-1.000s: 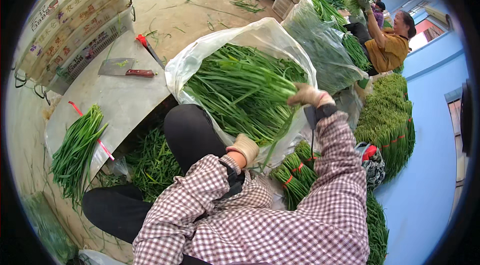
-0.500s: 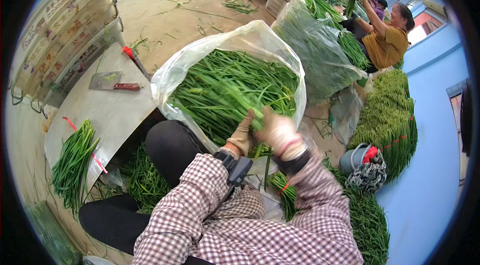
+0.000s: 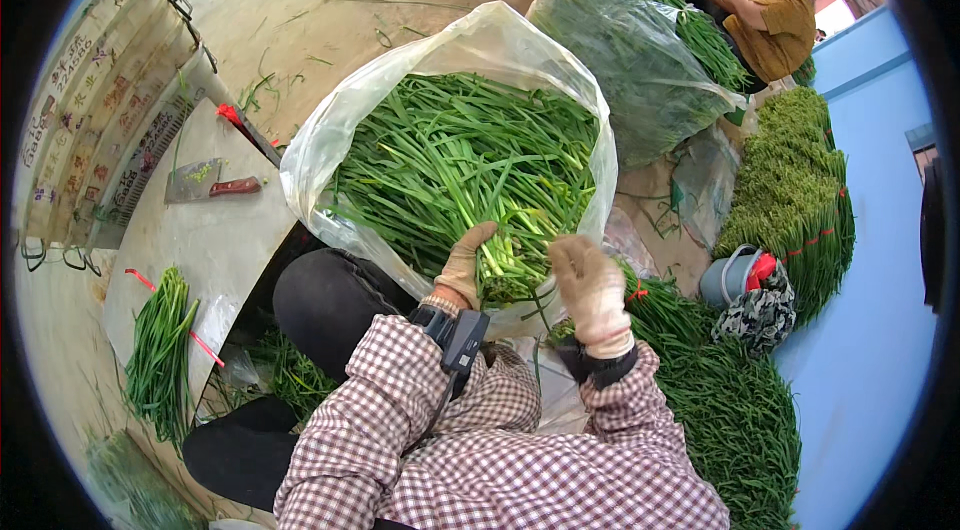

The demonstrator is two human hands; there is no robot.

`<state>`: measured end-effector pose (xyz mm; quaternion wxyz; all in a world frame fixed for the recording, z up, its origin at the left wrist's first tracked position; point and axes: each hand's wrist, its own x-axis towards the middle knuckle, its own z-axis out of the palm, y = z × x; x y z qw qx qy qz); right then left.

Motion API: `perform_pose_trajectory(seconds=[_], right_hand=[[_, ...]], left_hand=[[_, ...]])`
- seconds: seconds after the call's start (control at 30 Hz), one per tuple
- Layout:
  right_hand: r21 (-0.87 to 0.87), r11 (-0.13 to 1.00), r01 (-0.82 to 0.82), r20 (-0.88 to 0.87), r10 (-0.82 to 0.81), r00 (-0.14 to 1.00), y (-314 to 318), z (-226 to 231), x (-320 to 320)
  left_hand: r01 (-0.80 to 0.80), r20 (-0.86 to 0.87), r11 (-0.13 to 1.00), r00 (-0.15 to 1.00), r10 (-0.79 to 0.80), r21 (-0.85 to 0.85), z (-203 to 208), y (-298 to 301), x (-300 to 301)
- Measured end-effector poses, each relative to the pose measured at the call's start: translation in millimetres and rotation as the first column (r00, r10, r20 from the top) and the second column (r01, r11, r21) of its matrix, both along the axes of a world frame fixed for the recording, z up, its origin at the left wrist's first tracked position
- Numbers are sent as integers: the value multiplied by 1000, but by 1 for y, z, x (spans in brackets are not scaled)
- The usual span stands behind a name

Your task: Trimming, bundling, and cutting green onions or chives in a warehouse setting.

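A large clear plastic bag (image 3: 308,165) stands open in front of me, filled with long green garlic chives (image 3: 440,145). My left hand (image 3: 463,268), in a tan glove, is closed round a bunch of chives (image 3: 503,265) at its pale stem ends, near the bag's front rim. The leaves of this bunch lie over the others in the bag. My right hand (image 3: 590,292), in a pale glove, is just right of the bunch and apart from it. Its fingers are bent together, and what they hold, if anything, is hidden.
On a metal board (image 3: 225,240) at left lie a cleaver (image 3: 212,184) and a chive bundle (image 3: 160,350). Stacked crates (image 3: 100,120) stand behind. Tied green stalks (image 3: 785,185), a grey bucket (image 3: 728,277) and a leafy pile (image 3: 725,420) line the right. Another person (image 3: 770,25) works beyond.
My hands were together on the blurred bunch over the bag. The bunch now rests lower in my left hand, and my right hand has moved away to the right. The other person's raised bunch has come down.
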<state>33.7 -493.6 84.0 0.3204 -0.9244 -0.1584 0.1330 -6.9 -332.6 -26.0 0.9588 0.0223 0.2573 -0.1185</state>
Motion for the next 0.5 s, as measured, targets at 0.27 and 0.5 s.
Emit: perform_pose_trajectory(seconds=[0.27,0.5], right_hand=[[-246,968,-50,-116,22,993,14,-85,38],[-300,914,-274,42,300,953,30,-64,5]], left_hand=[[19,33,1000,999,-19,9,0,4,-3],[-25,82,1000,996,26,-12,2,8,-5]])
